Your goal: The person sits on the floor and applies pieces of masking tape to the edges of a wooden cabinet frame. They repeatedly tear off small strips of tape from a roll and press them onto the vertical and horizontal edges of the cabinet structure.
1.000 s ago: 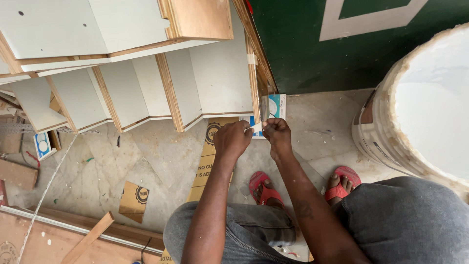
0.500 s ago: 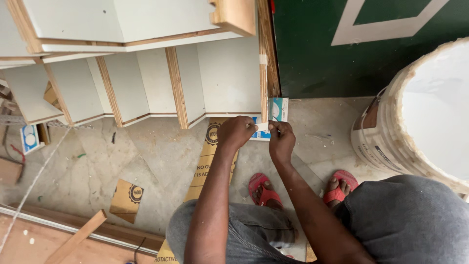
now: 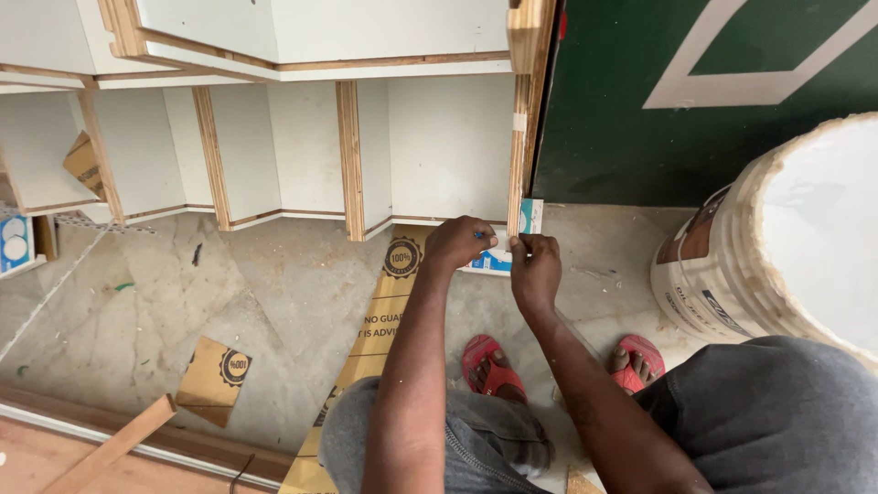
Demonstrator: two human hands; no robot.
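Both hands are seen low at the foot of the plywood edge (image 3: 519, 155), the upright end panel of the white cabinet (image 3: 439, 137); the left hand (image 3: 460, 242) is curled closed, with a small blue object (image 3: 477, 235) pinched at its fingertips, what it is cannot be told; the right hand (image 3: 536, 270) is held just beside it, fingers drawn together at the bottom corner of the plywood edge, where a bit of something pale seems to be nipped, though that cannot be made out for sure; a blue-and-white packet (image 3: 530, 217) is seen on the floor (image 3: 274, 293) right behind the two hands, partly covered by them; a cardboard strip (image 3: 375, 320) is laid on the floor under the left forearm; red sandals (image 3: 494, 366) are worn on the feet below; a large white bucket (image 3: 786, 238) stands well to the right, against the green wall (image 3: 622, 110); a cardboard scrap (image 3: 215, 380) lies apart to the left.
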